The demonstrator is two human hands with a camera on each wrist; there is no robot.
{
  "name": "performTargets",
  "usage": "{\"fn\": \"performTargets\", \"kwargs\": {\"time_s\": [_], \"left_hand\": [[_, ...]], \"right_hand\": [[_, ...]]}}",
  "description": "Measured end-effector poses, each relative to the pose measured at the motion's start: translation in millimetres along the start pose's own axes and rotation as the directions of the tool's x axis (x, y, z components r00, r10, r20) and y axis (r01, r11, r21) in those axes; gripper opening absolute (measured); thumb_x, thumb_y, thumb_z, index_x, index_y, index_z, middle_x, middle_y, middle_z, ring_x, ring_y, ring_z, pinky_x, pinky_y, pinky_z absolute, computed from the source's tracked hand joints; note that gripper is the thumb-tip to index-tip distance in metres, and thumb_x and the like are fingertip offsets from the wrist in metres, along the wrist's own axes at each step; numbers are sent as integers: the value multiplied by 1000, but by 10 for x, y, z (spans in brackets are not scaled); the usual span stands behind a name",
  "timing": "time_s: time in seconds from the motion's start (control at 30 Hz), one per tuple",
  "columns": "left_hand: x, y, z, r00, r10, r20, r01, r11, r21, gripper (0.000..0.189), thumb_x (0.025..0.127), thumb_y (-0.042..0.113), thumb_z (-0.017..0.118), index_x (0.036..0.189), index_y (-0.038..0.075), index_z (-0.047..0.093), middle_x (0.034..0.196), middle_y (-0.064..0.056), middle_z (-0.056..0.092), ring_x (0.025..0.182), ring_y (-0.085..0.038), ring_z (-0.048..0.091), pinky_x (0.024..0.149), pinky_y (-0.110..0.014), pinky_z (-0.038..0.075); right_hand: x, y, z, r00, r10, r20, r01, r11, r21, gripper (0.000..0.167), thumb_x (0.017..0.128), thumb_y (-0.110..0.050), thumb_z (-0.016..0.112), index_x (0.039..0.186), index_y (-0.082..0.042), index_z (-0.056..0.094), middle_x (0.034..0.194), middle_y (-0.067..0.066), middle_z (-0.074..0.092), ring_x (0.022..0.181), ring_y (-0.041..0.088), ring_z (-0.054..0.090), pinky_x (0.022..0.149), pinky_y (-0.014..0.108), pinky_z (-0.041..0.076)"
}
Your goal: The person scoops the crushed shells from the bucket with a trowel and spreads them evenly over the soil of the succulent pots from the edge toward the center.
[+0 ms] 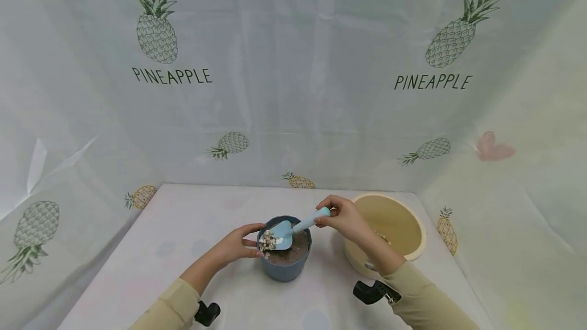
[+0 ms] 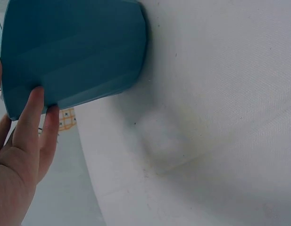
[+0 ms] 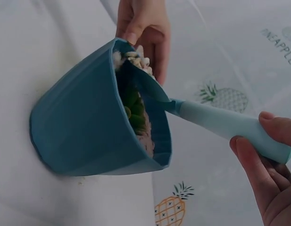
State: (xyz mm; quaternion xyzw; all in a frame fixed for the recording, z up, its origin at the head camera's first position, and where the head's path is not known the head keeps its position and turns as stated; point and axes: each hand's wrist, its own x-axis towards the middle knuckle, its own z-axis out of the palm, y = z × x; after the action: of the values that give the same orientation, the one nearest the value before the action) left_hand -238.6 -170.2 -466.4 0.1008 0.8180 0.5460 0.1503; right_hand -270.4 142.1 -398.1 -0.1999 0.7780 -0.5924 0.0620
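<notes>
A blue flower pot (image 1: pixel 283 272) with brown soil (image 1: pixel 299 252) stands on the table, its side filling much of the left wrist view. My left hand (image 1: pixel 236 246) holds the pot by its left side, fingers and thumb at the rim. By the handle, my right hand (image 1: pixel 344 218) grips a light blue hand shovel (image 1: pixel 304 223), its blade tilted over the pot. Small pale pebbles (image 1: pixel 267 241) lie at the blade's tip by the left rim. A green succulent (image 3: pixel 133 110) shows inside the pot in the right wrist view; the blade hides it from the head view.
To the right, partly behind my right forearm, stands a cream bucket (image 1: pixel 405 218) with some pebbles (image 1: pixel 382 237) inside. Pineapple-print sheeting (image 1: pixel 293 90) hangs behind and at both sides of the white table (image 1: pixel 183 228).
</notes>
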Motion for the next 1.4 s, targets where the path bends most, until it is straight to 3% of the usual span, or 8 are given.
{"fn": "performTargets", "kwargs": {"time_s": [0.23, 0.67, 0.93, 1.17, 1.4], "left_hand": [[15, -7, -1, 1000, 1, -14, -1, 1000, 7, 74, 78, 8, 82, 143, 7, 48, 147, -25, 38, 118, -41, 55, 81, -41, 55], [-13, 9, -10, 1000, 6, -4, -6, 1000, -4, 73, 79, 3, 80, 144, 6, 47, 148, -26, 36, 118, -42, 55, 79, -40, 56], [0, 11, -24, 1000, 30, 10, -29, 1000, -11, 73, 79, 0, 80, 143, 3, 47, 146, -30, 37, 110, -38, 61, 76, -39, 56], [21, -3, 9, 1000, -14, 13, 14, 1000, -14, 73, 79, 0, 80, 144, 5, 47, 144, -31, 39, 103, -31, 64, 71, -39, 56], [0, 8, 4, 1000, -17, -3, 17, 999, 28, 71, 79, 2, 80, 143, 7, 49, 143, -29, 42, 99, -27, 65, 67, -37, 55]], "right_hand": [[57, -90, 31, 999, -44, 11, 44, 996, -74, 21, 85, 1, 73, 103, 6, 64, 93, 13, 64, 79, 24, 70, 74, 46, 57], [28, -173, 31, 998, -33, 46, 40, 987, -155, 20, 83, -1, 76, 101, -1, 66, 92, 7, 66, 77, 20, 69, 70, 34, 56], [87, -252, 8, 994, -72, 83, 85, 983, -163, 20, 83, -2, 76, 100, 0, 65, 92, 10, 65, 77, 20, 69, 69, 33, 56], [106, -279, -17, 997, -56, 45, 63, 980, -188, 20, 83, -3, 77, 100, -2, 66, 96, 9, 65, 79, 19, 69, 70, 34, 56], [70, -292, -16, 995, -57, 81, 69, 986, -154, 21, 83, 0, 76, 101, 1, 65, 97, 12, 63, 78, 22, 69, 70, 34, 56]]}}
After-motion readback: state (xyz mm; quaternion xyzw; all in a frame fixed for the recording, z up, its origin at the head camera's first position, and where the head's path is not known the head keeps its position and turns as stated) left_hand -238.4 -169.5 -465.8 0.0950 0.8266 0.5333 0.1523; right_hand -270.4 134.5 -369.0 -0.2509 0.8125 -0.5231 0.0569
